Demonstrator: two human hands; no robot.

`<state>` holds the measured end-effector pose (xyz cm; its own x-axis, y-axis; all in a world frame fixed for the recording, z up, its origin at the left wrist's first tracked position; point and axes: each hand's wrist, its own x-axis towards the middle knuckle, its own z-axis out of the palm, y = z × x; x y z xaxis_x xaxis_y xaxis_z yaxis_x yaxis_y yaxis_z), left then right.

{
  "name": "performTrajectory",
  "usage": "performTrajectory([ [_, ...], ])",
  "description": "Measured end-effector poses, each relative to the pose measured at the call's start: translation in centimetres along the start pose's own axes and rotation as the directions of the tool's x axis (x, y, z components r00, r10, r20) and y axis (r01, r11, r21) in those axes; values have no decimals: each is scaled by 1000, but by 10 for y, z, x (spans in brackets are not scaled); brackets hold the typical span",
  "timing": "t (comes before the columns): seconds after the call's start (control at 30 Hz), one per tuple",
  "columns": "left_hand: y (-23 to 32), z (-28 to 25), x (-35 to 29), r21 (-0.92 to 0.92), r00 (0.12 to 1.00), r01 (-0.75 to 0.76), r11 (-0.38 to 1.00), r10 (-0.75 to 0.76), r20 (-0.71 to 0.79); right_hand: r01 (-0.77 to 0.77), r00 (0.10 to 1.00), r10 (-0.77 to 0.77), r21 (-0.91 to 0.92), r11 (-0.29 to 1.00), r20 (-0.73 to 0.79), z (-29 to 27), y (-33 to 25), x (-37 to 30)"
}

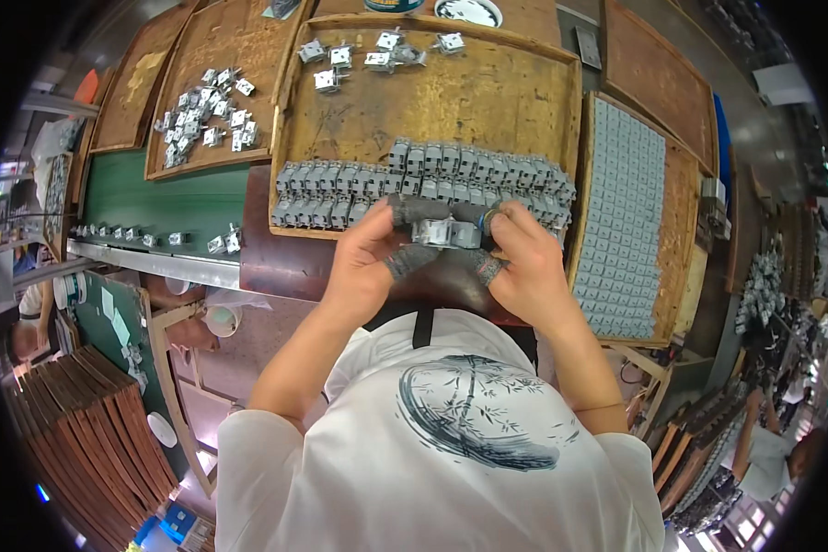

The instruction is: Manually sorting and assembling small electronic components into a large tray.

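White shirt (359,442) — 2 hands (363,262) grip grey parts (436,233)

1. The central wooden tray (432,110) is brightly lit.
2. Highlights are caught on the held grey pieces (446,234), sheen at the left corner of the red-brown worktop (285,265).
3. Straight edges are bowed; the rim is blackened.
4. Detail is blurred beyond the right edge of the right-hand tray (679,235).

I look in remotely through the left of two head-worn fisheyes, facing steeply down over the white shirt (359,432), with the left hand (365,258) and right hand (529,255) close at mid-view, the near edge of the worktop (281,265) crossing there, and straight lines bowing toward the dark round rim.
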<state>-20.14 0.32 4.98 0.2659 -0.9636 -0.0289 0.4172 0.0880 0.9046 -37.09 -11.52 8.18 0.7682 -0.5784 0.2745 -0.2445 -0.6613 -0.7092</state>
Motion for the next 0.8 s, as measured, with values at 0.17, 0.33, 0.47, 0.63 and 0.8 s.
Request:
performTrajectory([
  [0.17, -22, 29, 8, 223, 999, 3, 975, 8, -48, 62, 997, -71, -199, 978, -39, 12, 28, -13],
  [0.33, -30, 42, 14, 570, 997, 29, 821, 20, -80, -3, 997, -15, -230, 973, -78, 20, 42, -18],
  [0.47, -43, 40, 29, 872, 942, -253, 418, 314, 122, -154, 988, 153, -56, 986, -13, 13, 31, -19],
  [0.63, -42, 37, 37, 787, 889, -430, 441, 359, 285, -393, 916, 335, 320, 862, 221, 5, 53, -27],
  [0.8, -41, 47, 41, 746, 863, -494, 446, 353, 361, -261, 964, 265, 297, 919, 25, 3, 49, -37],
])
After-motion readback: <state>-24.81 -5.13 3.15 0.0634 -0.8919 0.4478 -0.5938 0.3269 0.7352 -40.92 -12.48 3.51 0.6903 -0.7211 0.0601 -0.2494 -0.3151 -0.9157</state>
